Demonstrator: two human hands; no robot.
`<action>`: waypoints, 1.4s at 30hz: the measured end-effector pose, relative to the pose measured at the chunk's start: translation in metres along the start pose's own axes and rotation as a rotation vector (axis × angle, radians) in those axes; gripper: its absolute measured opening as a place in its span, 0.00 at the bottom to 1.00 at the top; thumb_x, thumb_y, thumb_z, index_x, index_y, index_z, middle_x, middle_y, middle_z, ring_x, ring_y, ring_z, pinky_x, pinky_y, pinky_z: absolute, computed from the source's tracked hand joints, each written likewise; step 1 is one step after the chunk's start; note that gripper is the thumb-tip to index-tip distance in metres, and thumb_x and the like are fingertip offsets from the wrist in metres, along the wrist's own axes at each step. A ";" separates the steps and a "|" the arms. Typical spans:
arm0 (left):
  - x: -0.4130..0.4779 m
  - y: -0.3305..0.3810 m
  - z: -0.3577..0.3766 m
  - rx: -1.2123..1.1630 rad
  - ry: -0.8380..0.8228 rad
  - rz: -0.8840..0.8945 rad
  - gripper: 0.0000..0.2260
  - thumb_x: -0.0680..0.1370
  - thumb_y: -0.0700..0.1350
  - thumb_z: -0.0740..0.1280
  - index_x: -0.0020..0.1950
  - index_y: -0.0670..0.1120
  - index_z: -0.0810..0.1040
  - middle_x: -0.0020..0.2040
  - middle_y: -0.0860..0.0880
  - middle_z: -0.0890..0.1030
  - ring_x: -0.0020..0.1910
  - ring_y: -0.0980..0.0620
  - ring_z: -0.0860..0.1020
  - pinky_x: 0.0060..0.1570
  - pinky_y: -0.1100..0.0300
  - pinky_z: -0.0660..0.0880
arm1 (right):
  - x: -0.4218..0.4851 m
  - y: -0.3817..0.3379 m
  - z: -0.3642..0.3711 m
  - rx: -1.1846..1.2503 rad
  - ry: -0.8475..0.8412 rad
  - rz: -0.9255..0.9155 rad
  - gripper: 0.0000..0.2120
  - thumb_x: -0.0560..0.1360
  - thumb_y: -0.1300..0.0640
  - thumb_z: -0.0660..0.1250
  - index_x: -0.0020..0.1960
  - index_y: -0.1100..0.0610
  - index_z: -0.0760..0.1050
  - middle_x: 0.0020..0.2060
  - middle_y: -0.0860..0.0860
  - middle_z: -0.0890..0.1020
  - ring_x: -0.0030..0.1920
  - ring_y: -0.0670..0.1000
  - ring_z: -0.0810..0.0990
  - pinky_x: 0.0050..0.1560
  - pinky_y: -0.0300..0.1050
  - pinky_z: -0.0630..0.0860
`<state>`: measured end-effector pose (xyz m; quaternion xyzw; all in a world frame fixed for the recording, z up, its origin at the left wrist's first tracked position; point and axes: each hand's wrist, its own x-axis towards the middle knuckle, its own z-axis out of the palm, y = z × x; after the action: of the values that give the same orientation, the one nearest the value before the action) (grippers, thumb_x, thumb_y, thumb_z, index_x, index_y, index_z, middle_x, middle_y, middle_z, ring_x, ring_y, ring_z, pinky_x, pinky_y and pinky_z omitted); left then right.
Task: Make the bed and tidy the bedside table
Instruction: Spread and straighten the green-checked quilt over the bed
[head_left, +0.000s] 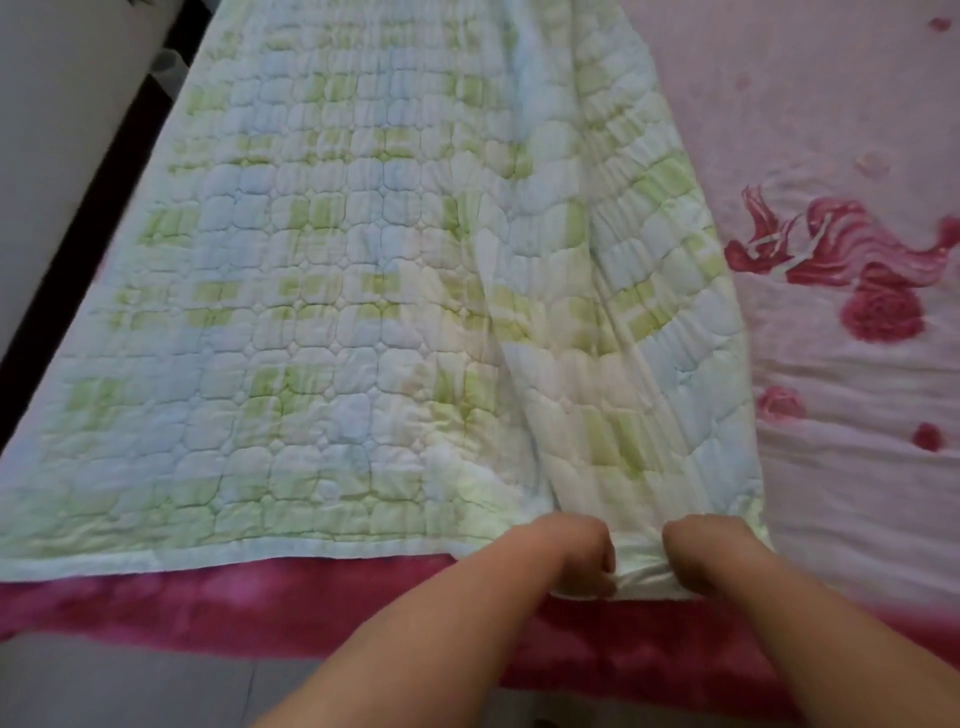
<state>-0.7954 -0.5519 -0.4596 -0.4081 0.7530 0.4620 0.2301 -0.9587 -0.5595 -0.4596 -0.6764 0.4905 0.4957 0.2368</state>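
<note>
Pink floral sheet covered the bed, its dark red border hanging at the near edge above a grey floor. Green-and-blue checked quilt lay spread lengthwise over the bed's left part. Left grip and right grip sat side by side at the quilt's near right corner, fingers curled, each pinching the bunched hem. A long fold ran from the grips toward the far end; the quilt stretched away from both.
</note>
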 end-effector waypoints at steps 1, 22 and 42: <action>0.002 0.009 0.005 -0.032 -0.036 0.022 0.09 0.74 0.46 0.67 0.47 0.43 0.83 0.47 0.43 0.81 0.43 0.43 0.75 0.41 0.57 0.68 | -0.001 0.004 0.011 -0.005 -0.052 0.006 0.21 0.75 0.58 0.61 0.68 0.54 0.69 0.67 0.52 0.73 0.66 0.53 0.73 0.63 0.49 0.71; 0.039 0.046 0.054 0.130 0.065 0.049 0.22 0.69 0.49 0.74 0.60 0.46 0.73 0.59 0.43 0.75 0.56 0.41 0.76 0.54 0.51 0.73 | -0.003 0.027 0.060 0.049 -0.001 0.168 0.18 0.80 0.61 0.55 0.66 0.54 0.73 0.65 0.51 0.76 0.64 0.52 0.75 0.62 0.49 0.72; -0.085 -0.090 0.053 0.295 0.344 -0.038 0.24 0.64 0.60 0.75 0.50 0.47 0.72 0.48 0.48 0.76 0.45 0.46 0.76 0.36 0.56 0.71 | -0.020 -0.072 0.001 0.334 0.623 -0.436 0.10 0.68 0.59 0.71 0.48 0.56 0.74 0.45 0.53 0.77 0.42 0.56 0.79 0.33 0.46 0.70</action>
<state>-0.6747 -0.4928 -0.4686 -0.4571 0.8327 0.2661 0.1641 -0.8948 -0.5208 -0.4542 -0.8343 0.4579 0.1191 0.2831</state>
